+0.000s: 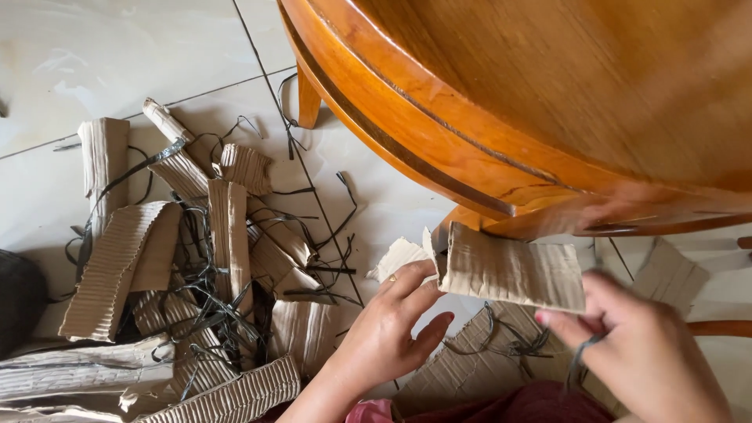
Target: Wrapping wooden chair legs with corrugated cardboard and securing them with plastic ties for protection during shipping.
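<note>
Both hands up under the edge of the round wooden tabletop (pixel 548 102). Left hand (pixel 392 333) reaches in palm-down, its grip pinched on the near end of a corrugated cardboard strip (pixel 513 270), fingers curled over the torn edge. Right hand (pixel 646 352) clamps the strip's far corner between thumb and fingers, a black strap (pixel 580 362) looped by that hand. Pile of cardboard scraps (pixel 180 290) lies on the tiled floor (pixel 94 55), left.

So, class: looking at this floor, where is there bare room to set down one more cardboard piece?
Bare tile lies at top left, beyond the cardboard heap, and a smaller patch between the heap and the wooden table. The heap, tangled with black straps, is crowded, as is the floor under both hands.
</note>
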